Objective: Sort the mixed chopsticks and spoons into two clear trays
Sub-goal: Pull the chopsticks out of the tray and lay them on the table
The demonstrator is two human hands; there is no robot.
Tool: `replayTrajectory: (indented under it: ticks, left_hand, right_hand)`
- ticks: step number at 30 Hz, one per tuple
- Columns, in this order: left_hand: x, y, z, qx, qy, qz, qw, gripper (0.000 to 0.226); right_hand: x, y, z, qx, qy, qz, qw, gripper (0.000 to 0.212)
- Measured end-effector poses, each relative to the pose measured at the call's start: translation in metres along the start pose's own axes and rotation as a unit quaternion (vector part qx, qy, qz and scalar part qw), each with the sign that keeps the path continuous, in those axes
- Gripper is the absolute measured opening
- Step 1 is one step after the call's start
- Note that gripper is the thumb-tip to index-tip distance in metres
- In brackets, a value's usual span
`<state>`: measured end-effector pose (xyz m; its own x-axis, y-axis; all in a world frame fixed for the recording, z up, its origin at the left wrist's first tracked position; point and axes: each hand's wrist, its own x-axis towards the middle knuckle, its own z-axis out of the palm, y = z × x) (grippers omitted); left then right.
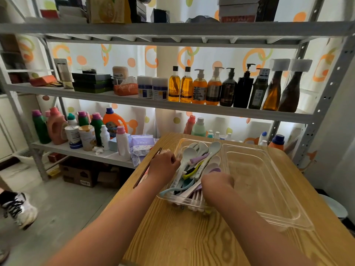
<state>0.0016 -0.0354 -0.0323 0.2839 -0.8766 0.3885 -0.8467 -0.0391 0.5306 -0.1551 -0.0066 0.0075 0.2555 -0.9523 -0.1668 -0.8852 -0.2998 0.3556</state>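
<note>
Spoons (199, 160): heaped in left tray (172, 201), handles running near to far.
Pale sticks (195, 199): probably chopsticks, at the tray's near end.
Right hand (217, 184): over that end, fingers hidden; grip cannot be told.
Left hand (164, 163): grip clenched round brown chopsticks (146, 167), outside the tray's left wall.
Right tray (269, 179): alongside, nearer the right hand; the heap lies between it and the left hand.
Table (182, 237): carries both.

Digit 8 on amber bottle (174, 87), big Chinese character on orange pump bottle (199, 90), rest illegible
</note>
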Motion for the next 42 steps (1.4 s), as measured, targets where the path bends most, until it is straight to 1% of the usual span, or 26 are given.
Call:
replayTrajectory:
  ticks: [7, 9, 13, 18, 23, 28, 32, 38, 40, 42]
  left_hand:
    - [-0.001, 0.0, -0.001, 0.013, -0.006, 0.008, 1.0, 0.024]
    - [0.0, -0.001, -0.001, 0.01, -0.008, 0.008, 1.0, 0.024]
    - [0.0, -0.002, 0.001, 0.007, -0.011, 0.008, 1.0, 0.024]
    - [0.001, -0.002, 0.001, 0.004, -0.017, 0.0, 1.0, 0.024]
    - [0.0, -0.003, 0.001, 0.001, -0.013, 0.011, 1.0, 0.022]
    - [0.0, -0.003, 0.003, 0.008, -0.009, 0.012, 1.0, 0.022]
    - [0.0, -0.003, 0.003, -0.003, -0.008, 0.002, 1.0, 0.023]
    - [-0.001, -0.001, 0.003, -0.006, -0.005, 0.0, 1.0, 0.023]
    - [-0.001, -0.002, 0.002, -0.008, -0.007, 0.001, 1.0, 0.023]
    - [-0.001, -0.002, 0.002, -0.008, -0.006, 0.002, 1.0, 0.023]
  right_hand:
    - [0.007, -0.008, 0.004, -0.04, 0.002, 0.003, 0.999, 0.04]
    - [0.009, -0.007, 0.004, -0.028, 0.0, 0.007, 1.0, 0.04]
    - [0.011, -0.007, 0.004, 0.005, -0.03, 0.022, 0.999, 0.044]
    - [0.015, -0.007, 0.004, 0.002, -0.038, 0.023, 0.999, 0.047]
    - [0.016, -0.006, 0.003, 0.006, -0.05, 0.025, 0.998, 0.05]
    - [0.015, -0.008, 0.006, 0.05, -0.011, 0.049, 0.997, 0.046]
    - [0.017, -0.008, 0.011, 0.14, 0.022, 0.072, 0.987, 0.046]
    - [0.02, -0.007, 0.012, 0.083, 0.069, 0.076, 0.991, 0.063]
    - [0.024, -0.005, 0.013, 0.102, 0.079, 0.089, 0.988, 0.058]
    - [0.028, -0.003, 0.014, 0.158, 0.099, 0.108, 0.977, 0.043]
